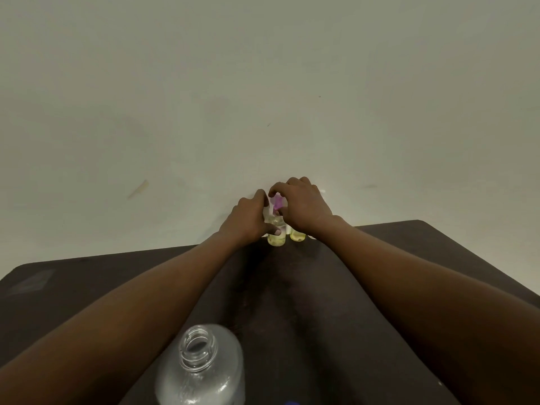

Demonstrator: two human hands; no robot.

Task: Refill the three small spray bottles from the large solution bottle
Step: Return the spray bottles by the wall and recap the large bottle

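At the table's (87, 276) far edge, my left hand (248, 220) wraps a small spray bottle (277, 233) while my right hand (304, 206) pinches its pink sprayer top (277, 201). I'd brace it firmly and turn gently (large solution bottle (201, 372) waits uncapped, nearest me).

Dark brown table (87, 287); pale yellow liquid in small spray bottles (276, 236); pink-purple cap (278, 202); clear large bottle (201, 372).

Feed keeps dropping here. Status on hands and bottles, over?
Left hand holding small bottle; right hand on its pink top. Large bottle uncapped, near edge. Nothing blocking.
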